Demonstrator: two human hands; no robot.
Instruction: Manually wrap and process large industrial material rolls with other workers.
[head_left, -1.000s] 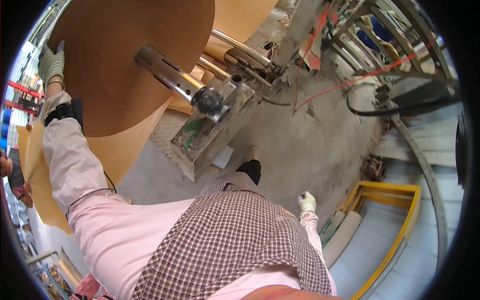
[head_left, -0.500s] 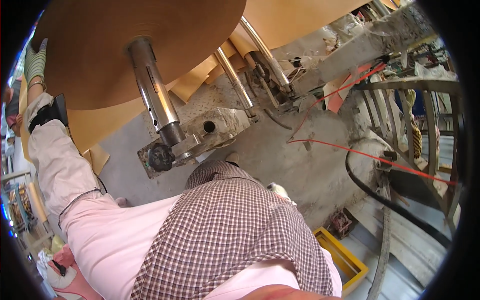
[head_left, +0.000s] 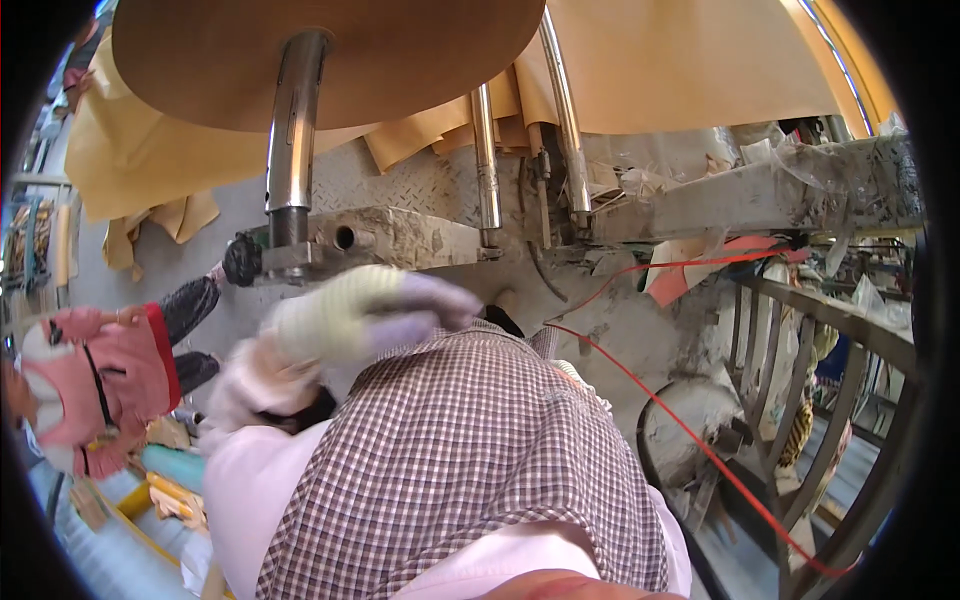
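My left hand [head_left: 360, 315], in a pale green and white glove, is blurred by motion in front of my chest, above my checked apron [head_left: 470, 460]. Its fingers stretch to the right and nothing shows in it. It hovers just below the dirty machine frame [head_left: 400, 240] that carries the steel shaft [head_left: 290, 140] of a big brown paper roll [head_left: 330, 50]. Only a sliver of my right hand [head_left: 578, 375], in a white glove, shows past the apron's edge, low by my side. Its fingers are hidden.
Another person with a pink head cover [head_left: 100, 385] and a dark sleeve [head_left: 190, 300] stands at the left. Two steel rollers [head_left: 485, 150] guide brown paper sheet [head_left: 680, 60] above. A red cable [head_left: 700, 440] runs down to the right, beside a metal railing [head_left: 820, 330].
My left hand has dropped from the roll's edge at the upper left to in front of my chest. The view has swung, and the person in the pink head cover has come in.
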